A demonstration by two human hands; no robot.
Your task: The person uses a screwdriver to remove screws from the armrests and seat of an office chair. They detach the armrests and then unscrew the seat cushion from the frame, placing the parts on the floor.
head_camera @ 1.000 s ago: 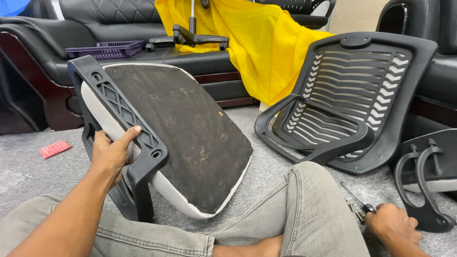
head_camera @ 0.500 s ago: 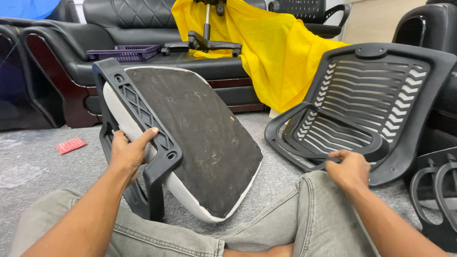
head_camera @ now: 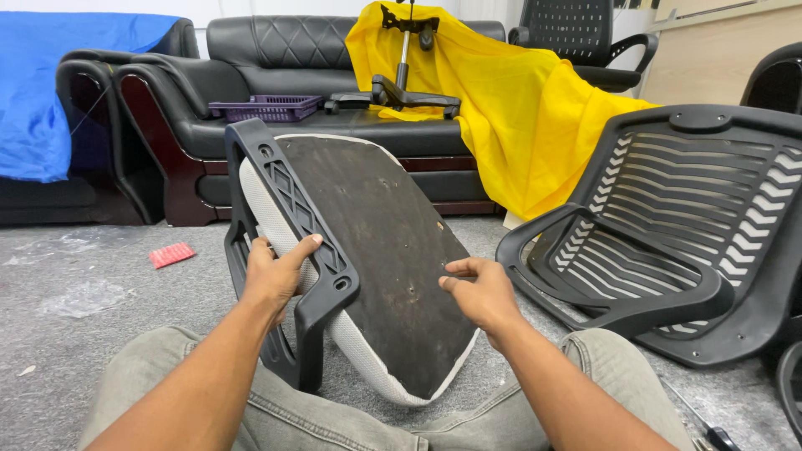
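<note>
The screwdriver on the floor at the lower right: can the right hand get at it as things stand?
Probably yes. The right hand only touches the dark underside of the seat pan and holds nothing, and the screwdriver lies beside the right knee with nothing on top of it.

your left hand (head_camera: 271, 276) closes on a matt black plastic armrest (head_camera: 292, 250), your right hand (head_camera: 483, 294) touching the rough, scuffed dark board of the seat pan (head_camera: 376, 250), edged in pale woven mesh cloth. beside you, a ribbed plastic backrest (head_camera: 685, 225); behind, a glossy leather sofa (head_camera: 276, 92) under thin yellow cloth (head_camera: 518, 117).
</note>
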